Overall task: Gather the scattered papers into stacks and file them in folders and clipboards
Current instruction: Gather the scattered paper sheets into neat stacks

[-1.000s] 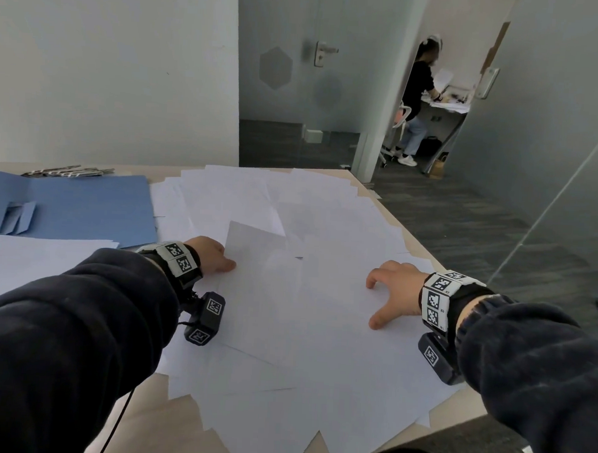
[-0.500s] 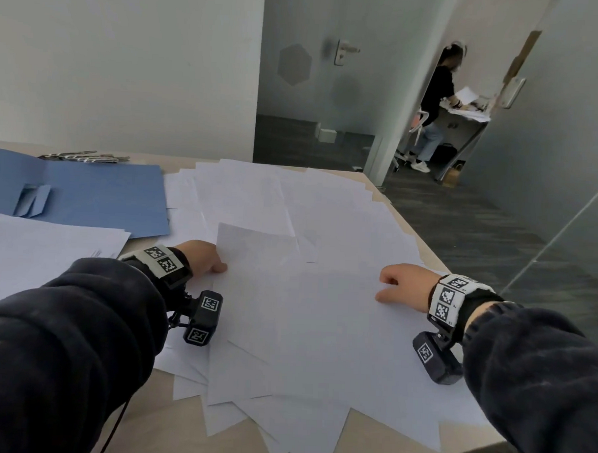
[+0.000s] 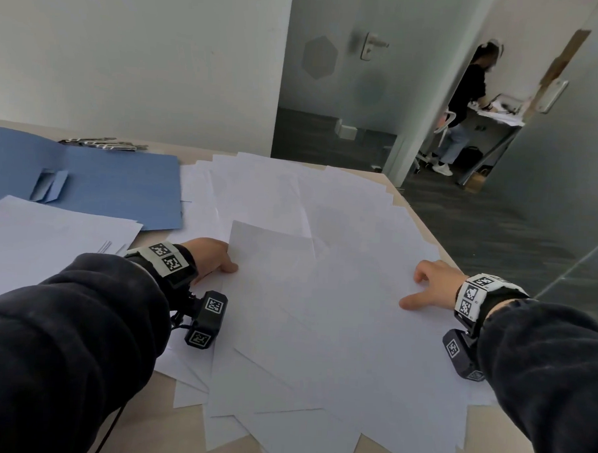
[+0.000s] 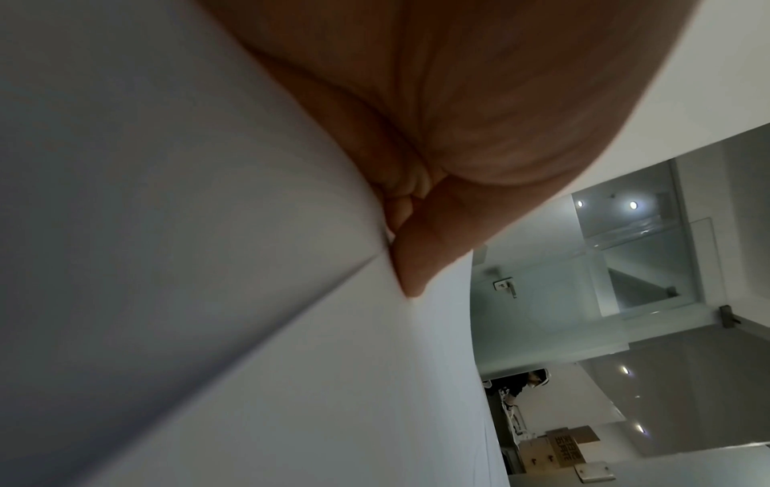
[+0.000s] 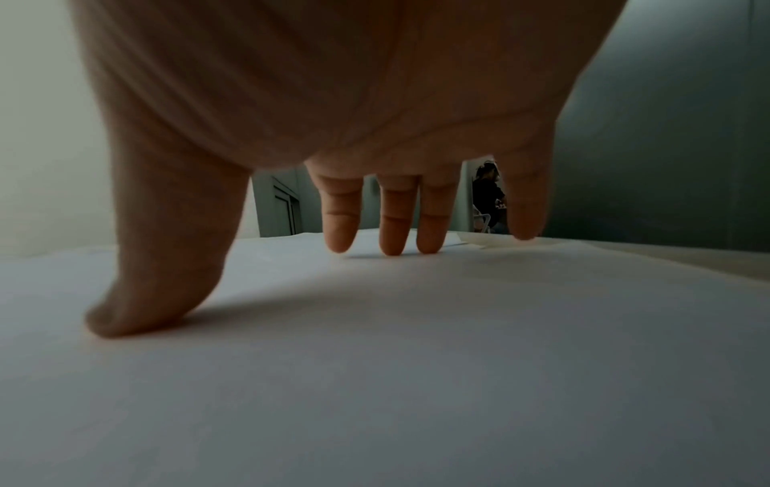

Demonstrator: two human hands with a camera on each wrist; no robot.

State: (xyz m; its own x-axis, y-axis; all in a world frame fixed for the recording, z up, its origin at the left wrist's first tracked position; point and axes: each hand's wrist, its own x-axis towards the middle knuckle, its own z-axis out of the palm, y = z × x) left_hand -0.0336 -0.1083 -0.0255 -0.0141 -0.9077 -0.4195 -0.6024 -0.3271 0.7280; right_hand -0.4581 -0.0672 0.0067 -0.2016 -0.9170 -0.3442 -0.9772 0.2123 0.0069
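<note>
Scattered papers (image 3: 321, 313), frame centre: light, limp, slippery; best squared from opposite edges. Left hand (image 3: 209, 258) pinching sheet edge; right hand (image 3: 432, 283) spread, fingertips pressing.

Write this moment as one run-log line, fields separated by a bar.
left hand: pinches sheet edge | right hand: fingertips press on loose sheets | blue folder: open, unfilled | stage: gathering

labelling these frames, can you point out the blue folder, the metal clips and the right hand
blue folder (image 3: 121, 184): head view, bare right panel.
metal clips (image 3: 102, 144): head view, middle of the pile.
right hand (image 3: 432, 283): head view, back of the hand.
</note>
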